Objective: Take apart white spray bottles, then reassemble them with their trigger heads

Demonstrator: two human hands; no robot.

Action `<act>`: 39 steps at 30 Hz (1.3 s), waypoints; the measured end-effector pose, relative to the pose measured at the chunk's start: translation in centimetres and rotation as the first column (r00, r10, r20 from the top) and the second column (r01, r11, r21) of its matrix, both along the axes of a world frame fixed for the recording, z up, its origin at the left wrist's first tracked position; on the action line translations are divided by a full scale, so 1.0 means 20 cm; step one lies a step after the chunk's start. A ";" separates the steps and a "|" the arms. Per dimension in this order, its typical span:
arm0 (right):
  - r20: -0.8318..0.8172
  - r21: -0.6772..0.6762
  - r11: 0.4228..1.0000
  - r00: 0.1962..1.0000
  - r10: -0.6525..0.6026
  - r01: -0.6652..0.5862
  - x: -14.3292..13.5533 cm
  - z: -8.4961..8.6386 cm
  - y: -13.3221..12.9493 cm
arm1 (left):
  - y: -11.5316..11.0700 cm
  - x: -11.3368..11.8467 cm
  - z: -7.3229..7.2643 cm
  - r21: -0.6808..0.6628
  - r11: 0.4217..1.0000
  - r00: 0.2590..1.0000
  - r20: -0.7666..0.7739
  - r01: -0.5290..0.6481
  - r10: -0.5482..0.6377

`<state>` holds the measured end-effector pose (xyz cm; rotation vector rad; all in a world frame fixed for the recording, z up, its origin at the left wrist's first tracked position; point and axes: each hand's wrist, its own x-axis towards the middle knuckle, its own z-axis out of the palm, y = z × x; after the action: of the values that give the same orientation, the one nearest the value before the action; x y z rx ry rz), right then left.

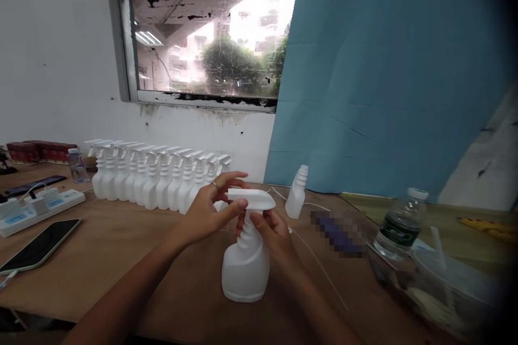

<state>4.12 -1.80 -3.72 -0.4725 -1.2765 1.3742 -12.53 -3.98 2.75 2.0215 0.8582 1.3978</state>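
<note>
A white spray bottle (245, 272) stands upright on the table in front of me, its trigger head (251, 197) on top with the nozzle pointing left. My left hand (210, 207) is at the nozzle end, thumb against its near side and fingers behind; the index finger is stretched out above it. My right hand (279, 234) grips the collar just under the head, thumb in front, fingers wrapped behind and partly hidden. Behind my left hand, several white spray bottles (151, 185) with heads stand in rows. To the right stands a white bottle without a head (297, 194).
At left are a phone (40, 245), a power strip (60, 207), a small water bottle (76, 166) and red boxes (42, 151). A green-labelled water bottle (400, 226) and a clear plastic bowl (457, 285) stand at right. A thin white tube (319, 266) lies near my right arm.
</note>
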 end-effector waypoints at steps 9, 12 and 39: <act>0.001 0.103 0.994 1.000 -0.024 0.023 0.00 0.02 -0.06 | 0.00 0.08 -0.01 -0.048 0.995 0.996 0.022 -0.086 0.088; -0.039 0.118 0.993 0.999 -0.003 0.008 -0.01 0.03 -0.06 | 0.00 0.08 -0.01 -0.006 0.992 0.992 -0.020 -0.123 0.123; -0.038 0.122 0.991 0.998 -0.059 0.063 -0.03 0.02 -0.08 | -0.02 0.07 0.02 -0.033 0.991 0.990 -0.065 -0.129 0.127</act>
<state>3.49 -3.32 -3.27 -0.3984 -1.2997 1.2399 -11.23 -4.39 3.23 2.0226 1.0499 1.3826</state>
